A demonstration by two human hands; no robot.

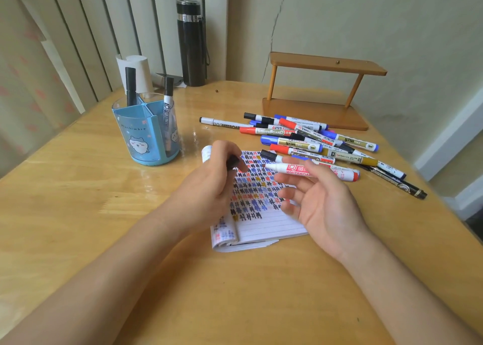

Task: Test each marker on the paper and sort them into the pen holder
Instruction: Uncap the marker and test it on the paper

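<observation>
a head-worn camera looks down at a wooden table (78,214). the left hand (211,182) is curled closed around a white marker with a black cap (209,154), held just above the left edge of a lined notepad (264,227); the cap end is mostly hidden under the fingers. the right hand (321,201) is palm-up and loosely open, fingers spread, with an uncapped red whiteboard marker (311,171) resting across its fingertips, pale tip pointing left over the pad. the notepad's upper rows are filled with small hash marks in black, blue, red and gold. behind the pad lies a loose pile of markers (313,138) with red, blue, black and gold caps. to the left stands a blue divided pen holder (146,141) with a cartoon cat, holding two black-capped markers (168,104) upright in separate compartments. a black flask (192,44) and a small wooden shelf (318,91) sit at the table's far edge.
</observation>
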